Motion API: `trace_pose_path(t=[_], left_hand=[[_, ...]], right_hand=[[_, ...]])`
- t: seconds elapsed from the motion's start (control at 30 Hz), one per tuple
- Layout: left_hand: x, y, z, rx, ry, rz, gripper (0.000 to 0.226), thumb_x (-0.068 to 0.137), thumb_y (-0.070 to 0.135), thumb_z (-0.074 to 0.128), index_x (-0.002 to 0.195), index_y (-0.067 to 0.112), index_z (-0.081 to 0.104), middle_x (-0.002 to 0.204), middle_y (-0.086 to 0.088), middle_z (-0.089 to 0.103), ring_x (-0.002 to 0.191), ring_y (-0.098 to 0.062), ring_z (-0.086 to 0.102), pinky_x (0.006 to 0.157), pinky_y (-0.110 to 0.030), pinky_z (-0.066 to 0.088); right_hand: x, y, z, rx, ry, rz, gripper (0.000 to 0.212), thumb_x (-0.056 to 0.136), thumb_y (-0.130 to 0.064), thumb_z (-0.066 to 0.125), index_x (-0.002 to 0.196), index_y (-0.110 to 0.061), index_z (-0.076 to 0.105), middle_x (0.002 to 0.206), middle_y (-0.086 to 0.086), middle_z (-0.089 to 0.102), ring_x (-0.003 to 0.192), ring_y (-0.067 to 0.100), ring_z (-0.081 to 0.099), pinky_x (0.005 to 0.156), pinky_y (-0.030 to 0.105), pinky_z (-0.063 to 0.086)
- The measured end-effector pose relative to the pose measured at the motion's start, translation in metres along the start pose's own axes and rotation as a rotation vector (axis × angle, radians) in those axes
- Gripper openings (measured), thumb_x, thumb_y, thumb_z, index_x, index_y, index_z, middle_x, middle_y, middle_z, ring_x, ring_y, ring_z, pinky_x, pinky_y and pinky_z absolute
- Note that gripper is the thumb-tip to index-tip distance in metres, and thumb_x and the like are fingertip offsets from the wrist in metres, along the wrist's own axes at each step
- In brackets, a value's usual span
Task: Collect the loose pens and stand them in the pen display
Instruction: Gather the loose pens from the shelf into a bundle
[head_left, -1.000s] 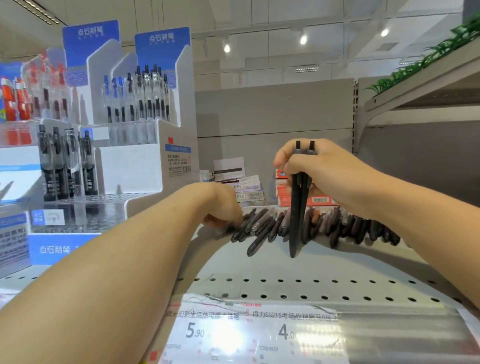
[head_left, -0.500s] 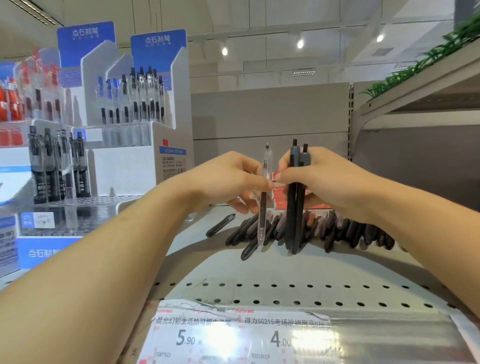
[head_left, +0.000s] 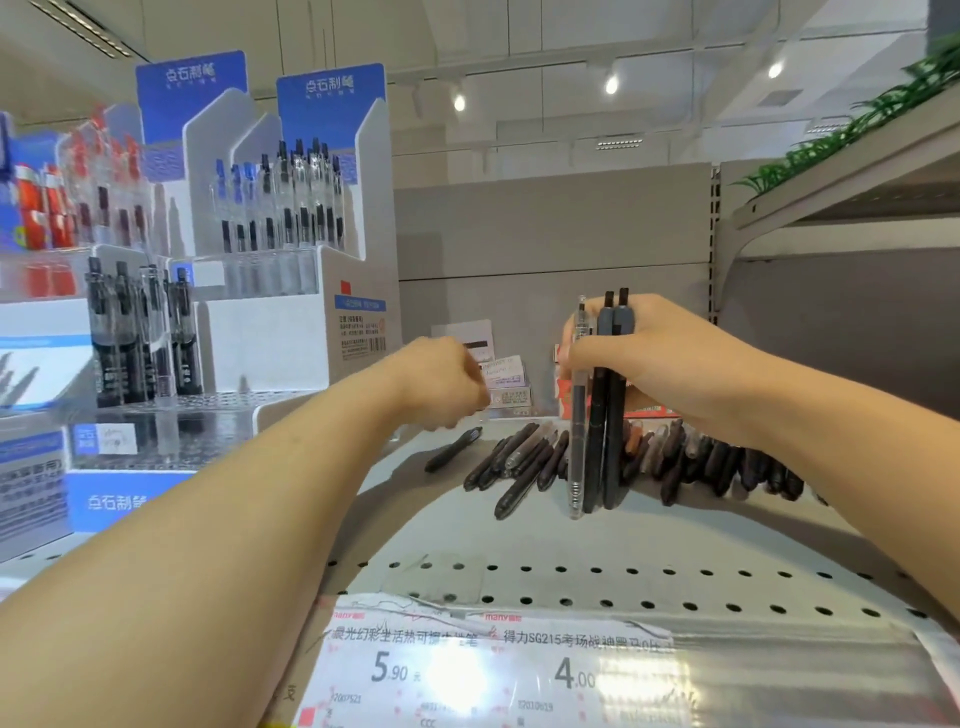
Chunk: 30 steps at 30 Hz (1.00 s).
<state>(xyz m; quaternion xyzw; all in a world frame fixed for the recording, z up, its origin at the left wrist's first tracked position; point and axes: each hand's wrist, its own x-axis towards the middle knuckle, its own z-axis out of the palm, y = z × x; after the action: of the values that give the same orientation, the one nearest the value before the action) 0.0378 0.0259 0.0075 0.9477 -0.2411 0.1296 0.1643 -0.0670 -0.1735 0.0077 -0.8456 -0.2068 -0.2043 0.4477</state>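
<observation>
Leftmost, the white-and-blue tiered cardboard pen display (head_left: 291, 291) stands on the shelf, clear-barrelled pens upright in its slots, its lower tier cut off by the frame edge. The left hand (head_left: 441, 384) hangs curled and blurred above a single black pen (head_left: 453, 450); whether its grip holds anything cannot be told. A row of loose dark pens (head_left: 524, 460) lies on the grey perforated metal shelf (head_left: 519, 571). The right hand (head_left: 660, 358) grips three upright pens (head_left: 597, 415), one clear, two dark. Bare shelf lies toward the front edge.

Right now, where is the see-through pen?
The see-through pen stands upright in the right hand, on the left of two dark pens held with it, above the loose pens lying on the shelf.
</observation>
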Motion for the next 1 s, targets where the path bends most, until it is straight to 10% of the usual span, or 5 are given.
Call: trace_pose_path(t=[0.23, 0.4, 0.63, 0.87, 1.0], left_hand=[[0.019, -0.003, 0.027, 0.383, -0.176, -0.141, 0.02, 0.091, 0.026, 0.064, 0.079, 0.01, 0.07, 0.065, -0.003, 0.067, 0.053, -0.017, 0.062, 0.052, -0.023, 0.054], [0.015, -0.008, 0.017, 0.005, -0.176, -0.23, 0.018, 0.089, 0.014, 0.065, 0.102, 0.003, 0.069, 0.087, -0.015, 0.073, 0.061, -0.023, 0.067, 0.062, -0.032, 0.063], [-0.016, 0.019, -0.01, -0.606, -0.131, 0.137, 0.019, 0.094, 0.013, 0.062, 0.112, 0.006, 0.064, 0.092, -0.006, 0.069, 0.072, -0.013, 0.069, 0.069, -0.027, 0.058], [-0.033, 0.05, -0.007, -0.546, -0.233, 0.344, 0.026, 0.096, 0.01, 0.061, 0.121, 0.011, 0.065, 0.102, -0.012, 0.072, 0.081, -0.015, 0.068, 0.079, -0.031, 0.06], [-0.032, 0.05, -0.007, -0.418, -0.233, 0.388, 0.019, 0.094, 0.017, 0.064, 0.111, 0.015, 0.071, 0.088, 0.002, 0.076, 0.077, -0.011, 0.068, 0.072, -0.023, 0.057]], right_hand=[[-0.005, -0.001, 0.007, 0.081, -0.108, -0.037, 0.013, 0.091, -0.011, 0.07, 0.081, -0.019, 0.066, 0.072, 0.001, 0.07, 0.07, 0.014, 0.073, 0.063, 0.02, 0.056], [-0.004, 0.001, 0.003, 0.071, -0.098, -0.016, 0.019, 0.088, -0.009, 0.074, 0.075, -0.022, 0.067, 0.073, 0.004, 0.069, 0.07, 0.015, 0.072, 0.062, 0.02, 0.056], [0.001, 0.006, -0.004, -0.044, -0.005, 0.032, 0.021, 0.088, -0.018, 0.077, 0.069, -0.026, 0.072, 0.066, -0.004, 0.071, 0.065, 0.013, 0.071, 0.068, 0.028, 0.058], [0.001, 0.003, -0.006, -0.026, 0.108, 0.0, 0.021, 0.089, -0.04, 0.074, 0.086, -0.019, 0.074, 0.08, 0.007, 0.075, 0.077, 0.024, 0.075, 0.079, 0.044, 0.062], [-0.001, 0.003, -0.004, -0.039, 0.078, -0.009, 0.017, 0.09, -0.029, 0.075, 0.077, -0.021, 0.068, 0.068, -0.006, 0.071, 0.066, 0.01, 0.07, 0.068, 0.029, 0.056]])
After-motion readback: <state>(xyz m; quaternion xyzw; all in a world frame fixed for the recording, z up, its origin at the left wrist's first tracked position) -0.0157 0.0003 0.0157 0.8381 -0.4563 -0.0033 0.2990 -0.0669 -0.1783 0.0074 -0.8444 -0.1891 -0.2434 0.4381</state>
